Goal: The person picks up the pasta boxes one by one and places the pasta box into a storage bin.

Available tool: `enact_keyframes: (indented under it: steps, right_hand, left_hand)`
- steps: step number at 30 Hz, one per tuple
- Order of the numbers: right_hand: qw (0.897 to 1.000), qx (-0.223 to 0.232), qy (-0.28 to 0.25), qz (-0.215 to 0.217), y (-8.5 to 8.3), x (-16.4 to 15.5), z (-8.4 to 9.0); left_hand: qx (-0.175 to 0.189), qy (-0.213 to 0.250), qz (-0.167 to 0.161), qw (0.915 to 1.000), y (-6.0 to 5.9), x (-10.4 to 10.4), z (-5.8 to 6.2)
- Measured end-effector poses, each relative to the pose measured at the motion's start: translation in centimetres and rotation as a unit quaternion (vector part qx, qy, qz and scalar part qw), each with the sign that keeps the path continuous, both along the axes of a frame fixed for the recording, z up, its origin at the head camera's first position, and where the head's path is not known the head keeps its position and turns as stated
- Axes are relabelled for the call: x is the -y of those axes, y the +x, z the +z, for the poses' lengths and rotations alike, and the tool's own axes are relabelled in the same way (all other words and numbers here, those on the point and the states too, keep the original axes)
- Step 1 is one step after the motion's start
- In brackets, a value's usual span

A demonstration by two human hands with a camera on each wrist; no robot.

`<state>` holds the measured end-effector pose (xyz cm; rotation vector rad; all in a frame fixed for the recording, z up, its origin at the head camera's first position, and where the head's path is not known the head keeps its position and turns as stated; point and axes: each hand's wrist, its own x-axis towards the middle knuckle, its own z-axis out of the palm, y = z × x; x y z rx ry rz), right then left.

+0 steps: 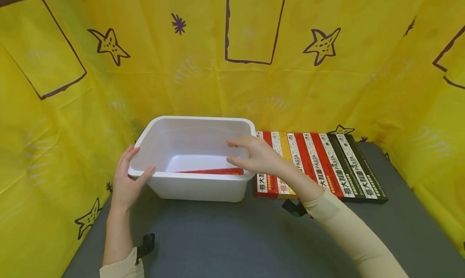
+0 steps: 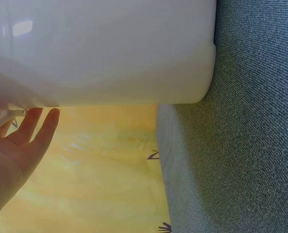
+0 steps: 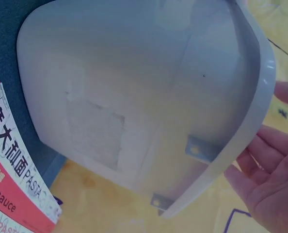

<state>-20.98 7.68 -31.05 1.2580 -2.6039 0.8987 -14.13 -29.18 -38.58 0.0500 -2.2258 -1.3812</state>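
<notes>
A white plastic bin (image 1: 200, 189) stands on the table at centre left in the head view. My left hand (image 1: 127, 179) holds its near left corner, thumb over the front rim and fingers along the left side. In the left wrist view the fingertips (image 2: 48, 127) lie against the bin just under the rim. My right hand (image 1: 259, 155) reaches over the right rim with thumb and fingers apart, nothing between them. Inside the bin, a red box (image 1: 218, 171) shows low behind the front wall, mostly hidden by it.
Right of the bin, several long pasta boxes (image 1: 323, 169) lie side by side in red, yellow and black, the nearest close to its wall. A yellow patterned cloth (image 1: 203, 80) hangs behind and at both sides of the grey table (image 1: 225, 237).
</notes>
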Motion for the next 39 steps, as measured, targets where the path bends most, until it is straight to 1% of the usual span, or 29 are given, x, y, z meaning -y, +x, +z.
enact_keyframes:
  steps: [4, 8, 13, 15, 25, 28, 33, 39]
  right_hand:
    - [0.999, -0.005, -0.033, -0.007, 0.2, -0.5, 0.1]
    - [0.999, -0.003, -0.05, -0.017, 0.6, -1.3, 0.2]
    - [0.998, -0.001, -0.059, -0.027, 1.1, -2.7, -0.2]
    - [0.998, 0.003, -0.06, -0.034, 1.3, -3.3, -0.4]
    - [0.993, 0.029, -0.08, -0.084, 2.2, -6.7, -1.6]
    - [0.989, 0.051, -0.096, -0.096, 2.2, -7.6, -2.3]
    - [0.981, 0.094, -0.124, -0.117, 2.2, -9.2, -3.6]
    - [0.974, 0.117, -0.128, -0.144, 2.3, -11.2, -5.0]
  left_hand:
    - [0.004, 0.004, 0.001, 1.0, 0.0, -0.1, 0.0]
    - [0.007, 0.009, 0.002, 0.9999, 0.0, -0.1, -0.1]
    - [0.006, 0.013, -0.002, 0.9999, 0.1, -0.1, -0.3]
    - [0.01, 0.015, -0.003, 0.9998, 0.1, -0.1, -0.3]
    - [0.0, 0.023, -0.01, 0.9997, 0.0, -0.1, -0.3]
    - [0.0, 0.025, -0.01, 0.9996, -0.1, -0.1, -0.4]
    - [-0.002, 0.023, -0.009, 0.9997, -0.1, -0.1, -0.4]
    - [0.007, 0.023, -0.005, 0.9997, 0.0, -0.3, -0.3]
